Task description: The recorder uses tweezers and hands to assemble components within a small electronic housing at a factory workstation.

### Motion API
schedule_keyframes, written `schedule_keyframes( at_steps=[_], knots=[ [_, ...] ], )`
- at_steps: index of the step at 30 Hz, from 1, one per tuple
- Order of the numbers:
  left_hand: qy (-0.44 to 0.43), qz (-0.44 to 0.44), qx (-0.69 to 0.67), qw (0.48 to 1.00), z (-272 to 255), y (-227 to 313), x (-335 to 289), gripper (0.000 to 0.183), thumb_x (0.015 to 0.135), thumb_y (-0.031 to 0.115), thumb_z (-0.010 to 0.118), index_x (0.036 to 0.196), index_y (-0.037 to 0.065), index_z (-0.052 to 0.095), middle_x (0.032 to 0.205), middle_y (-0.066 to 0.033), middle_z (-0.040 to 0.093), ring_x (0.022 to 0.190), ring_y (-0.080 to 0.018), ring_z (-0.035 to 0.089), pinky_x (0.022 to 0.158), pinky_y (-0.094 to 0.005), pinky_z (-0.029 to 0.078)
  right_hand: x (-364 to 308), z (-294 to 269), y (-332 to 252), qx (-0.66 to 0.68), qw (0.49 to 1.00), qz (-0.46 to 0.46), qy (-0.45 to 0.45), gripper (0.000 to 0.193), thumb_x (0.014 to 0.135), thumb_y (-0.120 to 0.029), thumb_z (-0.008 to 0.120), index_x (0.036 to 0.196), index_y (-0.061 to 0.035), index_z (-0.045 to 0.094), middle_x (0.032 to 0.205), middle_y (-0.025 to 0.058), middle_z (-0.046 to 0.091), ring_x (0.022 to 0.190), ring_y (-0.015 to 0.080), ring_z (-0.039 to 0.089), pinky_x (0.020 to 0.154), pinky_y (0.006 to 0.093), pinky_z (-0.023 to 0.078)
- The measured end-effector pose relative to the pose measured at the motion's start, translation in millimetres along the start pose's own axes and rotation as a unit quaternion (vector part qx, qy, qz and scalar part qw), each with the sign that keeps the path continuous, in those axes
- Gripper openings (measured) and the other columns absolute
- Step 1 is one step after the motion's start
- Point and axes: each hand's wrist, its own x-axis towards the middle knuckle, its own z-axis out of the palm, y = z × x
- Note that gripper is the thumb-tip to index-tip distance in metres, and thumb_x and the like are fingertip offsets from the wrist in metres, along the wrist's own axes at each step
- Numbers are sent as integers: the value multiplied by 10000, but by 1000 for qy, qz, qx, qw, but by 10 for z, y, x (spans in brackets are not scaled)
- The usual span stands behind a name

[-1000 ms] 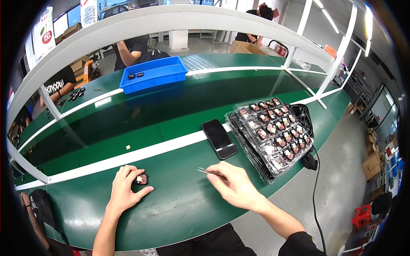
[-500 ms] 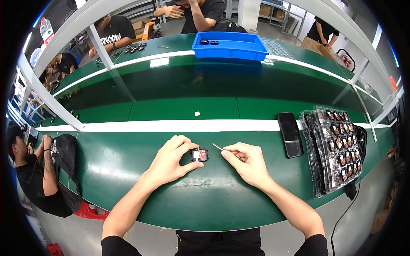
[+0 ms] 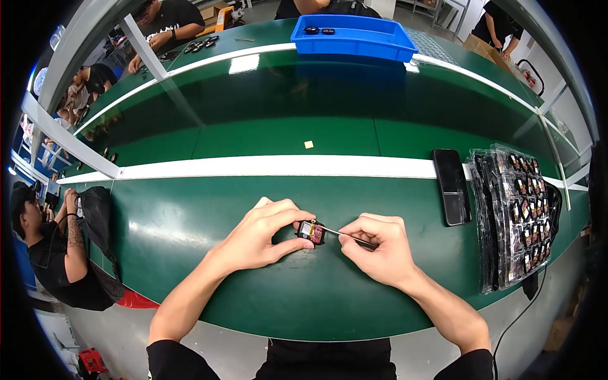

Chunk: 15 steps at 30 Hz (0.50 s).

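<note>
My left hand (image 3: 263,231) holds a small black smartwatch-like case (image 3: 311,233) by its left side, between thumb and fingers. The case is uncovered on top; a silvery part and a reddish board with a yellow strip show inside. In my closed right hand (image 3: 383,246) is a thin pointed metal tool (image 3: 344,234); whether it is a pair of tweezers I cannot make out. Its tip reaches the upper right part of the case. Both hands are low over the green table (image 3: 266,304).
To the right lie a black phone (image 3: 451,187) and stacked clear trays (image 3: 506,215) of small dark devices. A white rail (image 3: 272,166) crosses beyond my hands, with a small pale square (image 3: 308,145) behind it. Farther off stands a blue bin (image 3: 354,43). A co-worker (image 3: 54,253) sits left.
The tool in my right hand has moved left, from apart to the case's upper right. My left hand still holds the case, now slightly tilted. The whole view has shifted.
</note>
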Motion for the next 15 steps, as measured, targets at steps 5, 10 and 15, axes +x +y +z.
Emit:
schedule_keyframes(
  at_steps=[5, 10, 15],
  knots=[
    [1, -16, -9, 1000, 21, -41, 4, 552, 844, 232, 992, 1349, 98, 812, 1044, -38, 752, 907, -208, 651, 868, -360, 421, 57, 90, -25, -13, 999, -25, 26, 32, 906, 18, 812, 937, 25, 810, 678, 40, 629, 556, 80, 472, 525, 307, 357],
    [-2, -22, -12, 1000, 25, -40, 4, 545, 844, 256, 993, 1340, 111, 819, 1044, -29, 757, 875, -201, 638, 849, -355, 412, 70, 114, -16, -21, 999, -30, 21, 29, 909, 15, 808, 935, 26, 807, 682, 49, 634, 549, 89, 478, 520, 310, 362],
    [-17, -25, -16, 999, -7, -7, 20, 482, 919, 264, 939, 1338, 75, 792, 1050, -39, 741, 959, -199, 681, 880, -358, 415, 65, 130, -12, -22, 999, -19, 29, 26, 915, 13, 806, 933, 31, 804, 688, 53, 647, 550, 86, 488, 519, 309, 369]
  ],
)
